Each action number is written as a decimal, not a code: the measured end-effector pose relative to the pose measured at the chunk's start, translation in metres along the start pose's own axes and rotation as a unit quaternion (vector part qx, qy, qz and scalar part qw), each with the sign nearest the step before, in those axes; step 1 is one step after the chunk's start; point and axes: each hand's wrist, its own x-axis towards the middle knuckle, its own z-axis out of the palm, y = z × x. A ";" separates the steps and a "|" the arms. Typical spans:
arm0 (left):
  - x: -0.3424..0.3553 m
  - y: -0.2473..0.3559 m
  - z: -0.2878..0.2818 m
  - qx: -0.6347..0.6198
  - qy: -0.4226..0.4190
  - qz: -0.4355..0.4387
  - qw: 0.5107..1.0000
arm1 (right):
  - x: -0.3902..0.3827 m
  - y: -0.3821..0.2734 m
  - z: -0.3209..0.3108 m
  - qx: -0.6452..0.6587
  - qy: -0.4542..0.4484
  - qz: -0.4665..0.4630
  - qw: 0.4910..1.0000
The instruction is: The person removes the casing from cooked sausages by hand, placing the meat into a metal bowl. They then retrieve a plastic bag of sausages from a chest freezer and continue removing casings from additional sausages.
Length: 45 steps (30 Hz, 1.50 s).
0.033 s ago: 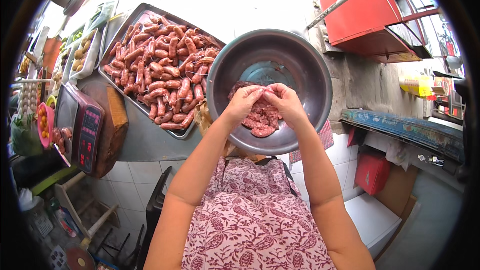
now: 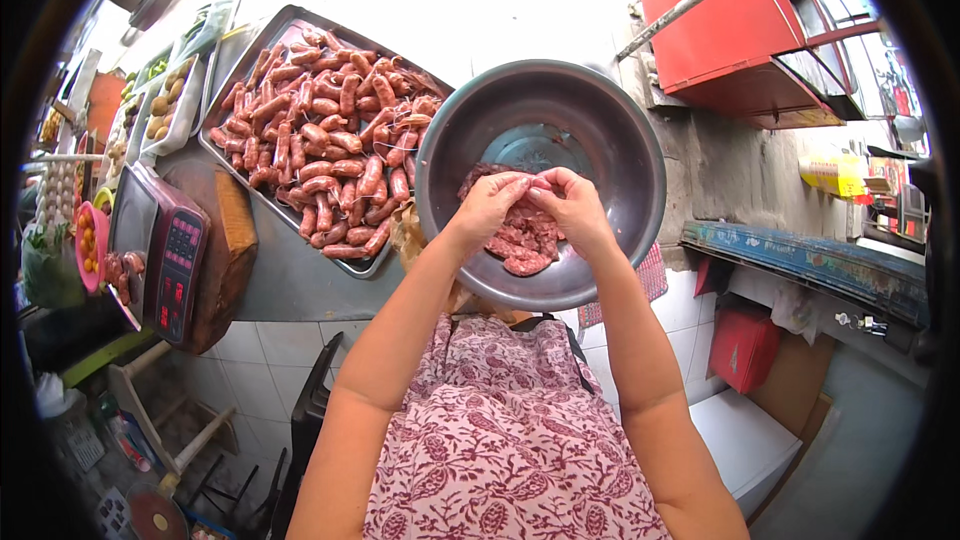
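My left hand [image 2: 492,208] and my right hand [image 2: 572,204] meet fingertip to fingertip over a wide grey metal bowl [image 2: 640,150]. Thumbs and fingers of both are pinched together. Whatever lies between the fingertips is too small and hidden to name. Below them in the bowl is a heap of raw minced meat [image 2: 525,248], partly covered by my hands. Scraps of meat stick to the bowl's bottom beyond my fingers. Left of the bowl, a metal tray [image 2: 245,60] carries a big pile of tied raw sausages [image 2: 325,145].
A digital scale [image 2: 165,260] stands at the left beside a thick wooden block [image 2: 232,210], with some sausages next to it. Brown paper [image 2: 408,233] lies between tray and bowl. A red metal box [image 2: 720,20] is at the far right, and a blue worn ledge [image 2: 800,258] nearer.
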 end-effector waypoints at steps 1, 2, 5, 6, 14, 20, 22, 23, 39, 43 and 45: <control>-0.002 0.000 0.001 -0.005 -0.005 -0.002 1.000 | -0.002 0.000 0.003 -0.057 -0.004 -0.028 0.998; -0.002 0.001 0.002 -0.019 -0.009 0.003 1.000 | -0.002 -0.002 0.004 -0.089 -0.016 -0.031 0.995; -0.005 0.004 0.006 0.026 0.049 -0.008 0.998 | -0.002 -0.017 -0.001 -0.188 -0.038 0.000 0.981; -0.006 0.004 0.009 -0.012 0.064 -0.014 0.998 | -0.002 -0.023 -0.004 -0.135 -0.058 0.029 0.989; -0.014 -0.002 0.002 -0.018 0.054 0.039 0.998 | -0.005 -0.079 -0.015 0.094 -0.169 0.103 0.976; -0.012 -0.032 -0.007 0.272 0.106 0.064 0.954 | -0.007 -0.140 0.020 0.090 -0.185 -0.006 0.979; -0.014 -0.042 -0.008 0.304 0.130 0.039 0.943 | -0.004 -0.160 0.041 0.128 -0.198 -0.039 0.971; -0.015 -0.046 -0.008 0.330 0.139 0.031 0.933 | -0.001 -0.170 0.050 0.149 -0.223 -0.058 0.962; -0.035 -0.045 0.000 0.539 0.195 0.078 0.815 | 0.160 -0.095 0.141 -0.426 -0.059 -0.116 0.895; -0.040 -0.041 -0.005 0.548 0.156 0.091 0.817 | 0.186 -0.060 0.153 -0.653 -0.087 -0.226 0.718; -0.042 -0.046 -0.006 0.538 0.160 0.104 0.821 | 0.194 -0.053 0.172 -0.717 -0.135 -0.210 0.650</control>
